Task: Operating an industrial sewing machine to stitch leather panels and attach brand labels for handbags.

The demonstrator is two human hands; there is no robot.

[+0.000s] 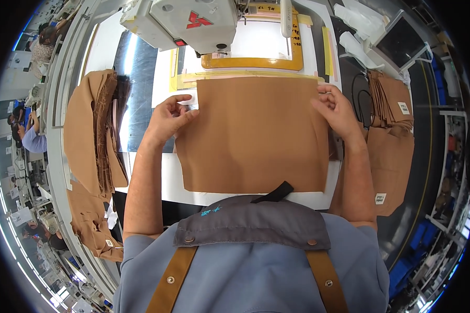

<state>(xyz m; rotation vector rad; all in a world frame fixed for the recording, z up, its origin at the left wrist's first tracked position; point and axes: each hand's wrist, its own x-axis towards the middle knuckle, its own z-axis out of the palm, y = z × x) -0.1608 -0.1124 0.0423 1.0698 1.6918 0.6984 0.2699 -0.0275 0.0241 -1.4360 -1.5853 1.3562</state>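
Observation:
A flat brown cloth panel (253, 135) lies in front of me, its far edge beside a yellow-edged frame (253, 63). My left hand (169, 119) is at the panel's upper left edge. Its index finger is stretched out and its thumb tip meets the cloth edge; thumb and finger are apart. At the upper right corner, my right hand (339, 112) has its thumb and fingers apart, with the fingertips over the cloth. Neither hand visibly pinches the panel. Above the frame is a white sewing machine head (190, 23).
Stacked brown cloth pieces (86, 133) lie left, with more brown cloth (91, 221) below. On the right are a folded brown stack (394, 99) and labelled brown pieces (391, 167). A dark-screened monitor (402, 41) stands far right. People work at the far left.

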